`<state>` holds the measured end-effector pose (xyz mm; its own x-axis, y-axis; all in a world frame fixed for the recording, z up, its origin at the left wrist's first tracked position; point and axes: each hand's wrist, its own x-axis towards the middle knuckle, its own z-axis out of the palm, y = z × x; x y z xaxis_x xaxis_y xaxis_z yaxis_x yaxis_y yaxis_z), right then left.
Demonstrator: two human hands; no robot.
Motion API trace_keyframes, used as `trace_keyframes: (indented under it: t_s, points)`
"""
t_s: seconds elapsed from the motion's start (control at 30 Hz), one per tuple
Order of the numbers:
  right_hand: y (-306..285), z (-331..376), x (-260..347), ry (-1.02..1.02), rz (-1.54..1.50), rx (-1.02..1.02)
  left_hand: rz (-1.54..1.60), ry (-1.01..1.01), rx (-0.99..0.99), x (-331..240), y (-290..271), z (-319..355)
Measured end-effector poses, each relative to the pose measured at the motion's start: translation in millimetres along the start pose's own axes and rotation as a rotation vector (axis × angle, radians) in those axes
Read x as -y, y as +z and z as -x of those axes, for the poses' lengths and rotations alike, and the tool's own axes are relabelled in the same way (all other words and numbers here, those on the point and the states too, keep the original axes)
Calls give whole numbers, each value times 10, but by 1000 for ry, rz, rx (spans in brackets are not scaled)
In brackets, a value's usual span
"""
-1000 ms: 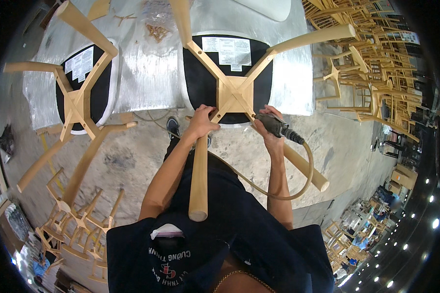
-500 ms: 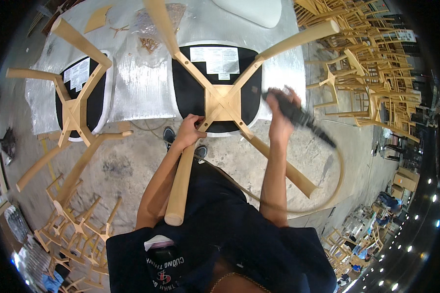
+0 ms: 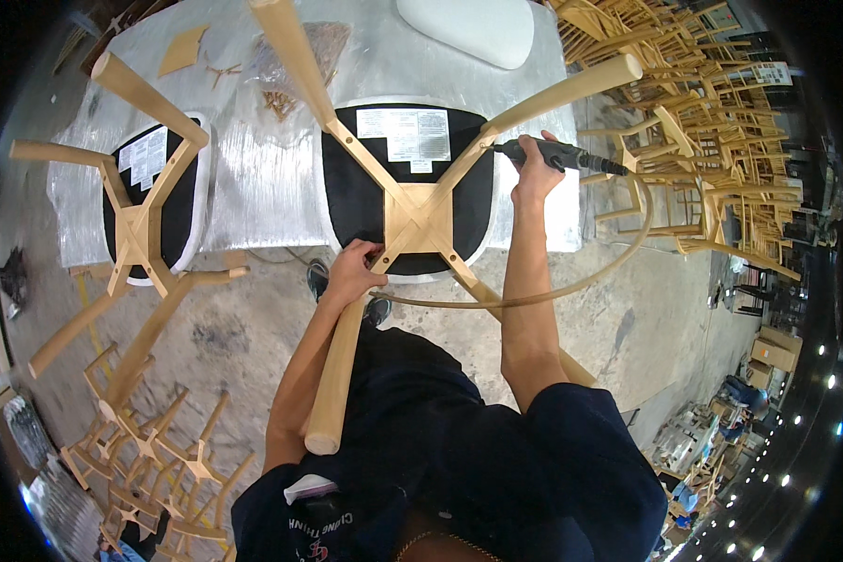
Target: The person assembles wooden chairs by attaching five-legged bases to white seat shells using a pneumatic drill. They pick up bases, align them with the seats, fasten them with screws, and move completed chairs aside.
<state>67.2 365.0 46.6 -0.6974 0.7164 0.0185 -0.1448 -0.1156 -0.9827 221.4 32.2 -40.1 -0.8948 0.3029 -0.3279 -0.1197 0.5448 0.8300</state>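
Observation:
An upside-down chair seat with a black underside [image 3: 354, 178] and white rim lies on the wrapped table. Across it sits a light wooden leg frame [image 3: 417, 217], its crossed bars meeting in the middle and its legs splaying outward. My left hand [image 3: 351, 272] is closed around the near-left bar beside a screw hole, fingers partly hidden behind the wood. In my right hand [image 3: 534, 173] is a black air screwdriver [image 3: 590, 161] with a hose [image 3: 618, 251] trailing from its rear. The screwdriver's tip points left at the far-right bar, close to its hole; whether it touches cannot be told.
Another upturned seat with legs [image 3: 138, 225] stands on the left. Beyond are a plastic bag of small brass-coloured parts [image 3: 295, 70] and a white seat [image 3: 473, 28]. Stacked wooden chair frames [image 3: 721, 140] fill the right side; more frames [image 3: 150, 440] stand on the floor at lower left.
My right hand has moved up and forward with the screwdriver, bringing its tip to the far-right bar. The hose now swings across my right forearm. My left hand keeps its grip.

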Motion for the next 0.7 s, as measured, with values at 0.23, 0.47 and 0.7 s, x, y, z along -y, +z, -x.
trace_keyframes:
  t_s: [0.23, 0.47, 0.7]
  points:
    - [74, 11, -18, 22, 24, 49, 5, -35, -11, -19, -7, -2]
    - [273, -208, 147, -74, 362, 526, 26, -10, -3, -13, -30, -28]
    - [299, -145, 198, -38, 342, 493, 53, -27, -23, 1, -45, -1]
